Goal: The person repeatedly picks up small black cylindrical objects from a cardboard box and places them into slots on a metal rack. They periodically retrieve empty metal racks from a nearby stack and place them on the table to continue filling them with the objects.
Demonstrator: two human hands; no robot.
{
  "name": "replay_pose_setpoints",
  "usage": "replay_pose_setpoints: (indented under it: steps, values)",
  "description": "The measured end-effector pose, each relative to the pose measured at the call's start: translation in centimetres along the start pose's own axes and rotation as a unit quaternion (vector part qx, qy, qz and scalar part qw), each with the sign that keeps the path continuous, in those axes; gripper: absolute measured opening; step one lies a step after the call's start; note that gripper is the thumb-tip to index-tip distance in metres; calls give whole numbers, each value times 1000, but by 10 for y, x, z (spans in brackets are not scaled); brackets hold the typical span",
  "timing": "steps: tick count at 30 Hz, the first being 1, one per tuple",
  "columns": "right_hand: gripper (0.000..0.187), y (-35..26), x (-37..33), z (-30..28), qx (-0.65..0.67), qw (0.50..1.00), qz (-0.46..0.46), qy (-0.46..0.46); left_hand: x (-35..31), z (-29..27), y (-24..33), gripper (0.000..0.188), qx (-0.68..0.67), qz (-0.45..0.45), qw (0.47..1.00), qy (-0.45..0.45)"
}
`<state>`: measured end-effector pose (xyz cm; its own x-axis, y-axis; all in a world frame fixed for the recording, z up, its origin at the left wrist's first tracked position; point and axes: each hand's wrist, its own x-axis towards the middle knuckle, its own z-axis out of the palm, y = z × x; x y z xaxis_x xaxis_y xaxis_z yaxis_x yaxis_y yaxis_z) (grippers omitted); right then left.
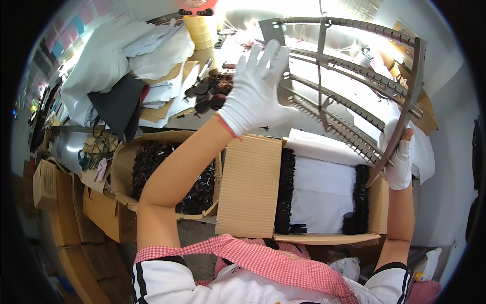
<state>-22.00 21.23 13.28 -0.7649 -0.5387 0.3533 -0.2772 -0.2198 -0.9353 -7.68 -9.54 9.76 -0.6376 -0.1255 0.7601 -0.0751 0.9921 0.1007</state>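
A grey metal rack (417,76) with several long notched rails is held up at a tilt over the right side of the workbench. My right hand (400,162), in a white glove, grips the lower part of its right end bar, thumb on the bar. Beside the rack's left end plate (272,31) my left hand (259,86), also gloved in white, is raised with fingers spread. It holds nothing that I can see; whether its fingertips touch the plate, I cannot tell. Below the rack stands an open carton (248,187) with white sheets (324,192) between black, tightly packed rows (286,192).
Left of the carton, a second box (121,175) contains many dark glossy pieces (202,187). Dark sunglasses (205,96) lie on the bench by my left wrist. Papers and plastic bags (152,61) pile up behind, near yellow tape rolls (200,33). More cartons (66,207) stand at far left.
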Motion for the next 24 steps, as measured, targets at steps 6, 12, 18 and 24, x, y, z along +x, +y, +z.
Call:
replay_pose_setpoints:
  steps: [6, 12, 18, 24]
  values:
    - [47, -10, 22, 54, 405, 861, 145, -271, -1, -64, -7, 102, -21, 76, 992, 96]
    - [76, 20, 26, 110, -84, 985, -85, -126, -33, -133, -38, 96, 65, 70, 988, 119]
    - [48, 60, -24, 167, -85, 966, 61, -235, -85, -173, -79, 86, 127, -57, 990, 29]
    - [36, 95, 41, 149, -209, 966, 74, -132, -151, -219, -131, 85, 139, -141, 978, -59]
